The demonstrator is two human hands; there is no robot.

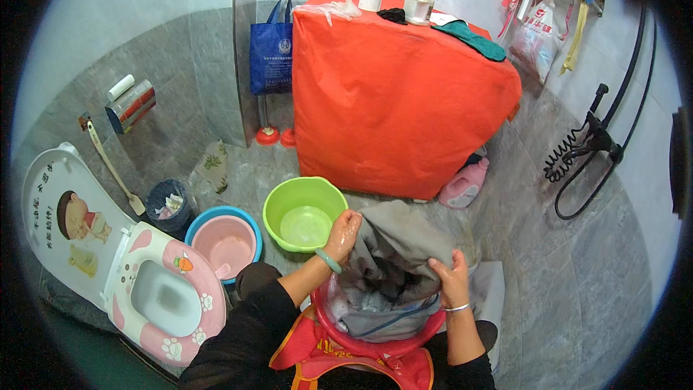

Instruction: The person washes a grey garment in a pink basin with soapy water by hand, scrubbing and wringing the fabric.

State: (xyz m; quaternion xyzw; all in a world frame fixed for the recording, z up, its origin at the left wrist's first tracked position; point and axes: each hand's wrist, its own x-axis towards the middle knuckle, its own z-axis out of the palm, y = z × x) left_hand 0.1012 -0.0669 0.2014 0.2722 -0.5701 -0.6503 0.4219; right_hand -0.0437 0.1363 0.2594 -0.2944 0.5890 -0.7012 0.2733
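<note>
A wet-looking grey cloth garment is stretched between my two hands above a red basin. My left hand, with a pale green bangle on the wrist, grips its upper left edge. On the other side my right hand, wearing a silver bangle, pinches the garment's right edge. Its lower part hangs into the basin, where more grey cloth with a dark blue line lies beside whitish suds. The basin's far rim is hidden behind the garment.
A green basin stands ahead on the left. Beside it a pink basin sits inside a blue basin. Left are a waste bin and a toilet with its lid up. A red-covered appliance and pink detergent bottle stand ahead.
</note>
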